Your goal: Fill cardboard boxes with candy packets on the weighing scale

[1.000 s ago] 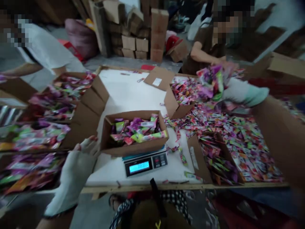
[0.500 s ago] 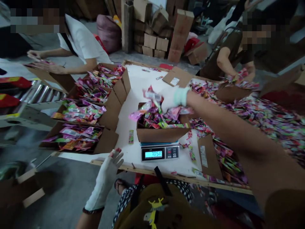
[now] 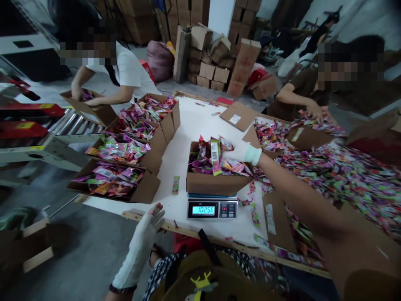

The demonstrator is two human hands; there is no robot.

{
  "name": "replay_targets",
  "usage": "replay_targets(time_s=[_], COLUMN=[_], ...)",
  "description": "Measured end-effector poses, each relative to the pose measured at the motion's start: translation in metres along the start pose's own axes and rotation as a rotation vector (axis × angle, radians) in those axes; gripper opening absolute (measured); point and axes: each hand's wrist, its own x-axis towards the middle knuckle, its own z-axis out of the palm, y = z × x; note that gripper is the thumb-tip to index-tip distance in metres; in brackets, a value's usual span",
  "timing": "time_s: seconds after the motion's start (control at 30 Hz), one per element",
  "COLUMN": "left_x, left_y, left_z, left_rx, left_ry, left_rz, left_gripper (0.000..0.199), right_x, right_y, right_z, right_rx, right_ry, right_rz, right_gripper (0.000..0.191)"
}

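My right hand (image 3: 239, 151), in a white glove with a pale green cuff, is closed on a few candy packets (image 3: 226, 144) over the small cardboard box (image 3: 217, 184). Shiny pink, purple and green packets fill that box, and a green-edged packet (image 3: 215, 155) stands up beside the fingers. Under the box is a digital scale (image 3: 212, 210) with a lit display. Down at the near table edge, my left hand (image 3: 147, 228) is open in a white glove with bare fingertips, palm turned up and holding nothing. A single packet (image 3: 176, 185) lies on the white table left of the scale.
Filled boxes (image 3: 153, 154) line the table's left side. A large heap of packets (image 3: 354, 179) covers the right side, beside an upright box flap (image 3: 274, 219). One co-worker (image 3: 125, 71) handles a box by the roller conveyor (image 3: 75, 125); another (image 3: 291, 100) reaches into the heap.
My right hand has lowered its packets against the box's contents. The scale's digits have changed. My left hand stays open. The left co-worker's hands have moved into a box, and the view has shifted.
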Motion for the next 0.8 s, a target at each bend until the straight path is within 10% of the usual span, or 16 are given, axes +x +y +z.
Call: replay_targets(time_s=[0.17, 0.37, 0.8], left_x=[0.0, 0.002, -0.006], left_y=[0.0, -0.005, -0.01], left_z=[0.015, 0.027, 0.014], left_rx=[0.087, 0.114, 0.112], left_ry=[-0.046, -0.066, -0.076], left_rz=[0.054, 0.047, 0.063], left_gripper=[0.055, 0.065, 0.072], right_x=[-0.014, -0.012, -0.009], right_y=[0.003, -0.005, -0.027], right_z=[-0.01, -0.023, -0.032], right_rx=[0.238, -0.079, -0.094], right_ry=[0.24, 0.223, 0.484], right_rz=[-0.128, -0.135, -0.137], right_gripper=[0.049, 0.065, 0.028])
